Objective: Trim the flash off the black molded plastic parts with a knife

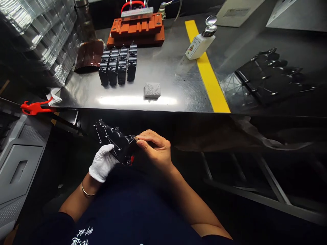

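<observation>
The left hand (102,164), in a white knit glove, is closed around the lower edge of a black part (116,140), thumb on its near face, holding it tilted in front of the body. The bare right hand (157,148) pinches a thin, small tool (135,138) between thumb and fingertips, its tip at the corner of the part nearest that hand. The part is a hard, glossy shell with thin straight ribs, rounded bulges and ring-like lugs along its edges.

Beyond both hands lies a smooth, shiny metal surface (176,81). Ahead of the right hand sits a grey block (152,90), rough and box-shaped. Ahead of the left hand stand ribbed black pieces (122,66) in rows, with a stepped, orange-red fixture (136,29) behind them. Farther off, right of the right hand, stands a white bottle (200,46) with a shiny metal top.
</observation>
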A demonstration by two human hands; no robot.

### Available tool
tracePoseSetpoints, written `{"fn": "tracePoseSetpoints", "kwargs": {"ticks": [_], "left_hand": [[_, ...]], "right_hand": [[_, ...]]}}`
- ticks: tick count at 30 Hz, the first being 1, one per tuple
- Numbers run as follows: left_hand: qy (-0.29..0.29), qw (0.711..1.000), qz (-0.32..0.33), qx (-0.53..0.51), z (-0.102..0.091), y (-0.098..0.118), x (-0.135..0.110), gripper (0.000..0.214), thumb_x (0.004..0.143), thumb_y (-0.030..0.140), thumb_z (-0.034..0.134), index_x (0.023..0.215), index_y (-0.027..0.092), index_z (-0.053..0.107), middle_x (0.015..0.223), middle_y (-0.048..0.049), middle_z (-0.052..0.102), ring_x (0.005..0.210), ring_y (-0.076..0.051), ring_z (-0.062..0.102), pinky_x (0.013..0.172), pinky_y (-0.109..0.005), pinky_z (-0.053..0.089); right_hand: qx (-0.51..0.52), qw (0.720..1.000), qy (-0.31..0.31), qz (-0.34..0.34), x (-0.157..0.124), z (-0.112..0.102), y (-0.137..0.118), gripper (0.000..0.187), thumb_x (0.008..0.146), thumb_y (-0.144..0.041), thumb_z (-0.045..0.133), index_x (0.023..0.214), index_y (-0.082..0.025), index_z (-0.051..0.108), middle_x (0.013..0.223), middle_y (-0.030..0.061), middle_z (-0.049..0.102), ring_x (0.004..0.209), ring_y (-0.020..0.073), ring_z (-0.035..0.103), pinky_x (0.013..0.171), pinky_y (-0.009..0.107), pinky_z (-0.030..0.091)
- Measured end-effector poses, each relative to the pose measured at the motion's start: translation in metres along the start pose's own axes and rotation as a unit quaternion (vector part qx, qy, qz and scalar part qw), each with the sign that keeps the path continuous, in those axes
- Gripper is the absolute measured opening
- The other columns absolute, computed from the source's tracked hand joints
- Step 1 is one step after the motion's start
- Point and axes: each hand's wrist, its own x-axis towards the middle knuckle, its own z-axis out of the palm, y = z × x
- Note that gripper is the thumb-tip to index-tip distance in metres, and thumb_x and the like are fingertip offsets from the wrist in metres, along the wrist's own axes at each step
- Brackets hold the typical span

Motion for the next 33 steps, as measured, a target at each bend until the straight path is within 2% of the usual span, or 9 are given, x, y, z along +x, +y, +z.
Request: {"fn": "tracePoseSetpoints", "kwargs": {"ticks": [4, 7, 10, 12, 14, 17, 19, 23, 33], "left_hand": [[-0.022, 0.999, 0.001, 0.033, -0.001, 0.003, -0.006, 0.007, 0.068, 0.012, 0.068, 0.073, 0.016, 0.073, 0.076, -0.0045, 0.076, 0.080, -0.022, 0.072, 0.092, -0.038, 0.054], [-0.082, 0.993, -0.013, 0.080, 0.000, 0.007, -0.013, 0.022, 0.059, 0.009, 0.075, 0.080, 0.017, 0.073, 0.077, -0.0043, 0.075, 0.091, -0.028, 0.072, 0.098, -0.041, 0.051], [-0.117, 0.985, 0.003, 0.127, -0.001, 0.017, -0.015, 0.041, 0.056, 0.008, 0.080, 0.095, 0.017, 0.073, 0.095, -0.0080, 0.075, 0.102, -0.032, 0.068, 0.099, -0.044, 0.050], [-0.120, 0.981, 0.025, 0.153, -0.004, 0.024, -0.013, 0.047, 0.054, 0.007, 0.082, 0.099, 0.017, 0.073, 0.102, -0.0100, 0.074, 0.104, -0.034, 0.067, 0.098, -0.044, 0.050], [-0.121, 0.976, 0.026, 0.178, -0.008, 0.030, -0.011, 0.049, 0.054, 0.004, 0.083, 0.100, 0.016, 0.073, 0.101, -0.0107, 0.075, 0.107, -0.035, 0.066, 0.097, -0.046, 0.050], [-0.136, 0.971, 0.008, 0.195, -0.012, 0.032, -0.009, 0.052, 0.052, 0.003, 0.083, 0.101, 0.017, 0.073, 0.096, -0.0108, 0.075, 0.111, -0.038, 0.063, 0.098, -0.048, 0.049], [-0.141, 0.970, 0.006, 0.197, -0.013, 0.030, -0.007, 0.054, 0.053, 0.004, 0.083, 0.104, 0.017, 0.072, 0.100, -0.0117, 0.075, 0.113, -0.039, 0.062, 0.098, -0.047, 0.049], [-0.141, 0.969, 0.017, 0.201, -0.013, 0.026, -0.004, 0.060, 0.054, 0.005, 0.084, 0.111, 0.017, 0.070, 0.107, -0.0127, 0.073, 0.111, -0.038, 0.063, 0.097, -0.045, 0.049], [-0.145, 0.966, 0.042, 0.209, -0.008, 0.022, 0.000, 0.058, 0.058, 0.014, 0.083, 0.113, 0.018, 0.068, 0.110, -0.0117, 0.073, 0.110, -0.035, 0.064, 0.098, -0.044, 0.049]], "right_hand": [[-0.023, 1.000, 0.013, -0.001, 0.001, 0.003, 0.008, 0.007, 0.080, -0.028, 0.071, 0.076, -0.023, 0.074, 0.071, 0.0032, 0.069, 0.065, 0.0158, 0.062, 0.059, 0.030, 0.050], [-0.053, 0.998, 0.005, 0.013, 0.002, 0.001, 0.013, 0.016, 0.084, -0.031, 0.067, 0.072, -0.020, 0.070, 0.070, 0.0033, 0.068, 0.064, 0.0150, 0.063, 0.058, 0.028, 0.050], [-0.063, 0.992, -0.113, 0.008, 0.001, -0.008, 0.008, 0.034, 0.095, -0.034, 0.050, 0.070, -0.018, 0.065, 0.060, 0.0013, 0.062, 0.054, 0.0115, 0.058, 0.051, 0.024, 0.045], [-0.054, 0.973, -0.220, -0.049, 0.000, -0.014, 0.001, 0.040, 0.098, -0.038, 0.040, 0.072, -0.018, 0.063, 0.058, 0.0011, 0.060, 0.051, 0.0103, 0.055, 0.049, 0.023, 0.043], [-0.051, 0.946, -0.294, -0.123, -0.002, -0.018, -0.005, 0.042, 0.095, -0.050, 0.045, 0.075, -0.017, 0.062, 0.059, 0.0012, 0.059, 0.050, 0.0104, 0.052, 0.048, 0.023, 0.039], [-0.082, 0.920, -0.339, -0.177, -0.002, -0.019, -0.011, 0.047, 0.082, -0.064, 0.057, 0.069, -0.019, 0.057, 0.055, -0.0020, 0.049, 0.048, 0.0098, 0.042, 0.045, 0.025, 0.032], [-0.097, 0.912, -0.356, -0.180, -0.002, -0.019, -0.011, 0.049, 0.081, -0.063, 0.060, 0.060, -0.020, 0.050, 0.051, -0.0038, 0.042, 0.046, 0.0090, 0.037, 0.045, 0.025, 0.027], [-0.096, 0.908, -0.366, -0.181, 0.001, -0.021, -0.010, 0.051, 0.081, -0.058, 0.063, 0.053, -0.021, 0.041, 0.048, -0.0048, 0.038, 0.045, 0.0082, 0.035, 0.045, 0.025, 0.025], [-0.140, 0.917, -0.274, -0.252, 0.002, -0.017, -0.010, 0.051, 0.085, -0.055, 0.060, 0.054, -0.020, 0.038, 0.048, -0.0046, 0.035, 0.046, 0.0086, 0.032, 0.044, 0.025, 0.023]]}}
